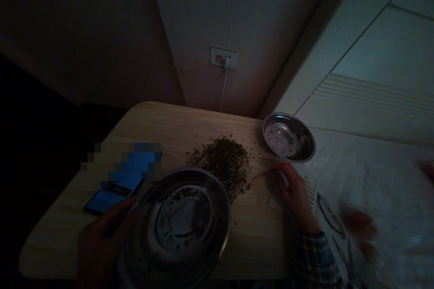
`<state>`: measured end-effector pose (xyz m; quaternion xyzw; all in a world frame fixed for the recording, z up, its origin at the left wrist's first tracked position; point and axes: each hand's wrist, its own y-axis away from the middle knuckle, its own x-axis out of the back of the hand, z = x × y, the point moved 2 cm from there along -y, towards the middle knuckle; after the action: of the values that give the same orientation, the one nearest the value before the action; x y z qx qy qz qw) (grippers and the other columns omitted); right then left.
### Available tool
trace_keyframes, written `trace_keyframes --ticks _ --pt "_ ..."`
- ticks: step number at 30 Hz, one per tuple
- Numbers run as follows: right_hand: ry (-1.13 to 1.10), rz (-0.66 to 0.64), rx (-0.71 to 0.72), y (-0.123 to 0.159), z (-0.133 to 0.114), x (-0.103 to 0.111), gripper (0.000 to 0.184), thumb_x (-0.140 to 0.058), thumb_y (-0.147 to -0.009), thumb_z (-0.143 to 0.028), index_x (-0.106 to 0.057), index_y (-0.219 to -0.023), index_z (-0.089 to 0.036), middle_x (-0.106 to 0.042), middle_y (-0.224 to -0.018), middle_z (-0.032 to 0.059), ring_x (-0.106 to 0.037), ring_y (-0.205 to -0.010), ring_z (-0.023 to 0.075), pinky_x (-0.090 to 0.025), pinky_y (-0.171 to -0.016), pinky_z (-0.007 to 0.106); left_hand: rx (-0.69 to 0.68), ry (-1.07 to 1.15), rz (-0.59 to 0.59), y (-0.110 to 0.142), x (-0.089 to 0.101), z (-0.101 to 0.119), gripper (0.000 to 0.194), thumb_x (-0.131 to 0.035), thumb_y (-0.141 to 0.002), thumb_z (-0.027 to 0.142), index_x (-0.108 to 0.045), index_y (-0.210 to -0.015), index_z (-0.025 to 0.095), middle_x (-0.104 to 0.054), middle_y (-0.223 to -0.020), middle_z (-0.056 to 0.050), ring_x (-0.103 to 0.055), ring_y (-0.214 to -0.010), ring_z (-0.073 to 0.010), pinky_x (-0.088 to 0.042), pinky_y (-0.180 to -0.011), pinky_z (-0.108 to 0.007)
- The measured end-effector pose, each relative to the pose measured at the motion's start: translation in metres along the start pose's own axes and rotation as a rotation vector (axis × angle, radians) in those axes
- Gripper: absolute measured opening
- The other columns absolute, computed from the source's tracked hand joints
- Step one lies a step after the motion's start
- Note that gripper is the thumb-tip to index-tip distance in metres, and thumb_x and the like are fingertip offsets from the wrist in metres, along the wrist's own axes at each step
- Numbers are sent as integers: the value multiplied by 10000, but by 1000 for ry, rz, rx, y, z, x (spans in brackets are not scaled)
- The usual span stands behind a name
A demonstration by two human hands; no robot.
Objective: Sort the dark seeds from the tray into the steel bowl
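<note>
My left hand (pixel 105 235) grips the rim of a shiny metal bowl (pixel 222 216), tilted so its inside faces me; a few small dark bits show inside. Beyond this bowl, a pile of small dark green grains (pixel 225 160) lies spread on the wooden table (pixel 162 119). To the right of the pile, my right hand (pixel 291 189) pinches a thin curved tool (pixel 260 175), whose tip reaches near the grains' edge; its exact kind is unclear. A second metal bowl (pixel 307 144) stands just beyond my right hand, with a few specks inside.
A phone (pixel 111 198) with a lit screen lies at the table's left. White paper (pixel 276 201) lies under my right hand. Glasses (pixel 330 216) rest on the pale surface at right, beside a blurred reddish shape (pixel 359 223). A wall socket (pixel 224 58) holds a plugged-in cable.
</note>
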<state>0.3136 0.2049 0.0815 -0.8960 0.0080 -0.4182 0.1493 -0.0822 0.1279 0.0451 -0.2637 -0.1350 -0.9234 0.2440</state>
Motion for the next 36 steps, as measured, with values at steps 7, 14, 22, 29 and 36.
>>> trace_keyframes --ticks 7,14,22,29,36 --pt "-20 -16 8 1 -1 0 169 -405 -851 -184 -541 -947 -215 -569 -906 43 -526 -884 202 -425 -773 338 184 113 -27 -1 -2 -2 498 -725 -546 455 -658 -974 210 -713 -770 3 -630 -689 -176 -511 -539 -192" --pt "-37 -44 17 1 -4 1 163 -408 -854 -177 -540 -942 -213 -562 -902 38 -523 -881 197 -417 -773 326 166 122 -45 -1 -2 -2 492 -710 -554 472 -650 -980 234 -707 -757 20 -615 -665 -160 -502 -525 -183" --pt "-57 -30 9 1 -5 1 150 -412 -866 -188 -539 -937 -221 -564 -903 36 -521 -880 195 -414 -770 325 158 114 -28 -2 -2 -1 495 -710 -548 465 -655 -975 223 -706 -774 10 -621 -688 -170 -508 -549 -199" --pt "-55 -50 13 1 -4 1 152 -416 -862 -184 -542 -941 -212 -566 -910 40 -521 -888 196 -412 -780 327 128 96 -22 -1 -1 1 457 -710 -551 452 -665 -945 224 -701 -712 23 -611 -634 -153 -492 -505 -184" --pt "-47 -62 7 1 -5 0 143 -419 -861 -198 -547 -923 -214 -569 -893 40 -523 -874 198 -417 -762 328 107 97 -27 -1 -3 2 439 -700 -570 457 -666 -939 220 -715 -783 8 -639 -705 -184 -513 -555 -210"
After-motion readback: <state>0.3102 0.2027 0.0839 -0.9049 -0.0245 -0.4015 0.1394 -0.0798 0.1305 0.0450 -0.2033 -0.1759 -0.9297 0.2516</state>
